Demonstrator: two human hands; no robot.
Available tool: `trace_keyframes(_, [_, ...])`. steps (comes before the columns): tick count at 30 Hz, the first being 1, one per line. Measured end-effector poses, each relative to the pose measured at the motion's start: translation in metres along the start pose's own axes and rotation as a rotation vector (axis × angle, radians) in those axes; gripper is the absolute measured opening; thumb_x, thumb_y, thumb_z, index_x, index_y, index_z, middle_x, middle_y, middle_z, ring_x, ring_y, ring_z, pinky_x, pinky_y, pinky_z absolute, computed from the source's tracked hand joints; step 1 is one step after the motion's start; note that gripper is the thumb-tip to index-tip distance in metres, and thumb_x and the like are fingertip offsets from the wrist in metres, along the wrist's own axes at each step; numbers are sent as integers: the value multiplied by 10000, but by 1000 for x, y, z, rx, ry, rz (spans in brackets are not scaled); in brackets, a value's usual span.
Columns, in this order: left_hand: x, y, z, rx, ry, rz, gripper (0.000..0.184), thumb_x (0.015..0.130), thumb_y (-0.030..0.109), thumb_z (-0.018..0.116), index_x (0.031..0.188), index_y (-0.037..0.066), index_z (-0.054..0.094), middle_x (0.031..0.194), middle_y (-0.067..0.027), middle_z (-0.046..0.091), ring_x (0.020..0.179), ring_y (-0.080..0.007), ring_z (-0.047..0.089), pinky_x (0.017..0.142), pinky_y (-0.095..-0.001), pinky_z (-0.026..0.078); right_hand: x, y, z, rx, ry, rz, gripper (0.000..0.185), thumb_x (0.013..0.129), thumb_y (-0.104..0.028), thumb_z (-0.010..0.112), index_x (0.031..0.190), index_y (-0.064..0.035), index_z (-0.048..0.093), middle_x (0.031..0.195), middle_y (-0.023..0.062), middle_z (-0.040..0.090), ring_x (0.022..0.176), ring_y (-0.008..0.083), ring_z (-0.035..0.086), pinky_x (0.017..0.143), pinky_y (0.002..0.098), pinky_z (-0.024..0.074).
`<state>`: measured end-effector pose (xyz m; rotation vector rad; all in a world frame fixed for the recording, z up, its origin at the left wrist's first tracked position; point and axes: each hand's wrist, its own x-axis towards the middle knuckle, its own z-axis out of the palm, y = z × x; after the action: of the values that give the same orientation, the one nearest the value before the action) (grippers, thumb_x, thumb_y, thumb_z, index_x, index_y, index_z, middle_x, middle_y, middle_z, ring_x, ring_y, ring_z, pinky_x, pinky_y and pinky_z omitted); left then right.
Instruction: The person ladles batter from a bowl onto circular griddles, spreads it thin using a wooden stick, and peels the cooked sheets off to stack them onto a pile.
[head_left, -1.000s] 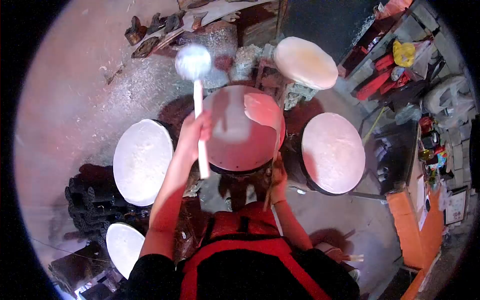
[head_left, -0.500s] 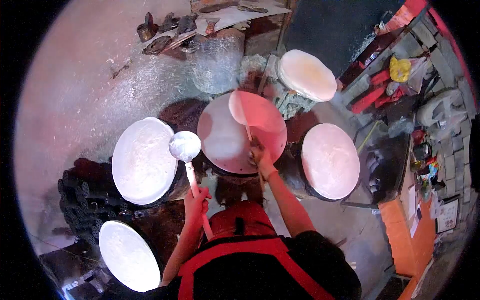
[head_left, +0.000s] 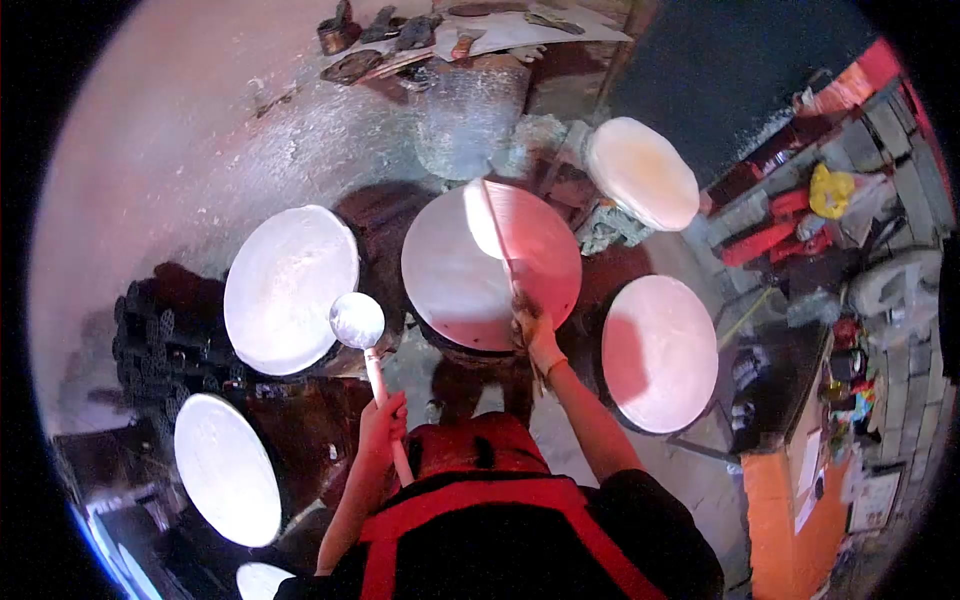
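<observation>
My left hand [head_left: 383,421] is closed round the pale handle of a round-headed ladle [head_left: 357,320], whose metal head overlaps the lower right edge of a white-covered round griddle [head_left: 290,290]. My right hand [head_left: 533,331] grips a thin wooden stick [head_left: 508,263] at the near edge of the middle griddle [head_left: 445,265]. The stick reaches across this grey round surface, beside a bright pale patch [head_left: 482,220] near its far edge. Red light covers the griddle's right part. What the patch is made of, I cannot tell.
A pale-topped round griddle [head_left: 660,352] stands at the right, another [head_left: 228,470] at lower left. Stacked pale flat rounds [head_left: 643,173] lie beyond, at right. Black perforated cylinders [head_left: 150,340] are piled at left. An orange panel [head_left: 790,520] stands at lower right.
Against a second ago, the ladle is lower, brought down from above the middle griddle to the left one's edge. My right hand has moved up onto the middle griddle's near edge with the stick. The view has shifted.
</observation>
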<state>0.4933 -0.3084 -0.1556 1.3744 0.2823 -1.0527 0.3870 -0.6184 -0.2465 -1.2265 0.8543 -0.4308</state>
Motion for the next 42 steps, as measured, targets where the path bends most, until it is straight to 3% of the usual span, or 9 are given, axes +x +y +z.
trace_keyframes(5, [-17, -26, 17, -135, 134, -15, 171, 840, 163, 637, 781, 89, 495, 577, 23, 469, 400, -57, 361, 355, -208, 270, -58, -54, -49, 12, -214, 236, 333, 890, -203, 550, 1214, -131, 514, 594, -37, 410, 450, 73, 370, 405, 224, 266])
trace_keyframes(11, [-44, -60, 52, -210, 252, 69, 161, 824, 161, 646, 777, 86, 512, 591, 10, 485, 420, -81, 395, 376, -219, 297, 4, -58, -90, -31, 0, 117, 219, 860, -81, 530, 1076, -90, 561, 593, -32, 437, 464, 77, 400, 394, 236, 295])
trace_keyframes(21, [-72, -106, 101, -473, 385, 49, 117, 835, 146, 617, 809, 68, 532, 646, 10, 473, 507, -85, 409, 459, -235, 353, 6, -69, -143, -276, -679, 70, 360, 921, -99, 499, 1279, -80, 519, 696, 2, 497, 478, 61, 415, 406, 239, 323])
trace_keyframes(23, [-76, -110, 105, -428, 418, 76, 117, 843, 160, 605, 823, 64, 540, 646, 10, 473, 508, -83, 411, 459, -231, 351, 61, -7, -175, -192, -707, -239, 350, 919, -108, 506, 1266, -62, 521, 656, -13, 487, 457, 62, 420, 376, 237, 309])
trace_keyframes(27, [-97, -98, 126, -390, 493, 106, 93, 842, 163, 591, 839, 75, 561, 650, 13, 476, 503, -81, 423, 456, -227, 363, 61, -86, -119, -284, -297, 116, 263, 907, -142, 513, 1157, -77, 563, 552, -46, 419, 371, 69, 357, 326, 239, 263])
trace_keyframes(32, [-115, -111, 146, -364, 591, 84, 94, 838, 166, 593, 826, 78, 563, 625, 16, 479, 471, -88, 429, 419, -228, 347, 62, -85, -126, -365, -701, 336, 416, 856, -65, 520, 1251, -190, 553, 535, -34, 437, 369, 64, 367, 316, 247, 269])
trace_keyframes(37, [-134, -132, 160, -470, 649, 20, 99, 819, 166, 610, 837, 76, 572, 616, 12, 482, 478, -93, 444, 418, -231, 342, 99, -78, -155, -332, -685, 165, 218, 826, -55, 574, 1030, -1, 630, 594, -18, 539, 440, 64, 436, 374, 241, 330])
trace_keyframes(39, [-136, -137, 160, -504, 622, 27, 106, 818, 162, 617, 849, 69, 574, 633, 9, 491, 491, -91, 449, 430, -232, 349, 108, -86, -125, -334, -476, 158, 170, 803, -54, 567, 946, 10, 635, 593, -22, 531, 443, 70, 428, 379, 255, 316])
trace_keyframes(42, [-136, -141, 145, -476, 601, -31, 106, 820, 159, 611, 857, 67, 574, 623, 10, 477, 488, -94, 441, 430, -231, 341, 88, -64, -134, -297, -694, 240, 296, 842, -188, 595, 1121, -92, 576, 550, -27, 429, 356, 67, 336, 319, 251, 248])
